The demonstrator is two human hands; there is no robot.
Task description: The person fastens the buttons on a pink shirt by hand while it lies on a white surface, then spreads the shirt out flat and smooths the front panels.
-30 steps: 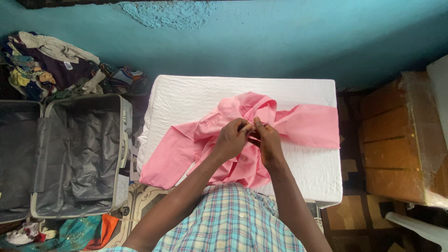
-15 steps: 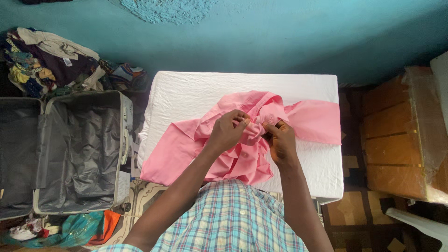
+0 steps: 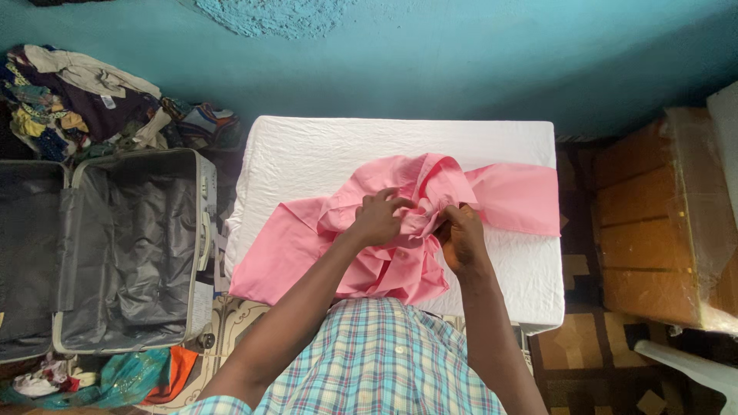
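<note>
Hands parted slightly; left hand, right hand pinch pink shirt.

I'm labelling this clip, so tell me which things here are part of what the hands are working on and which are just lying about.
In hand: pink shirt, left hand, right hand, white-covered table.

Lying about: open grey suitcase, clothes pile, wooden crate, white plastic chair.

Both hands – left, right – pinch pink shirt on white table; open suitcase nearby.
</note>
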